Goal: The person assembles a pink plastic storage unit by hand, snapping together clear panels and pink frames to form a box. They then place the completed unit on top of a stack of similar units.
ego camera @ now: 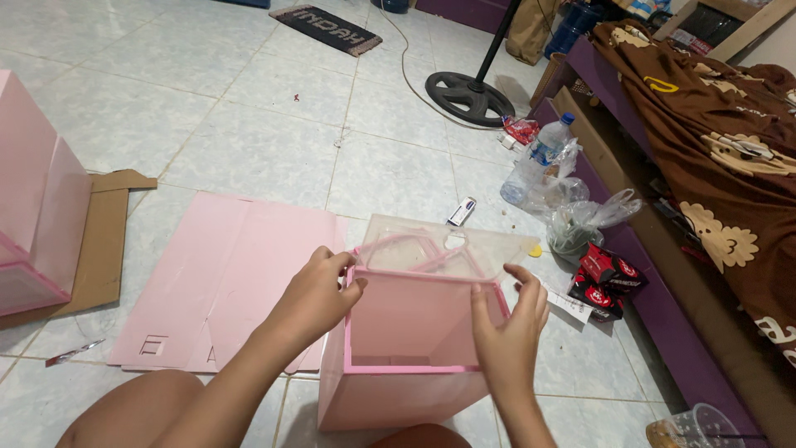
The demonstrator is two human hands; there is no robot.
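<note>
Clearly both hands pinch the pink box's top rim: left hand at 9 o'clock, right hand at 3. Squeeze evenly so the panels seat straight.

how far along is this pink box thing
Done: the pink box already has its side walls standing. In hand: left hand and right hand grip its top rim under a clear panel. Left: flat pink panels lie unused on the floor.
</note>
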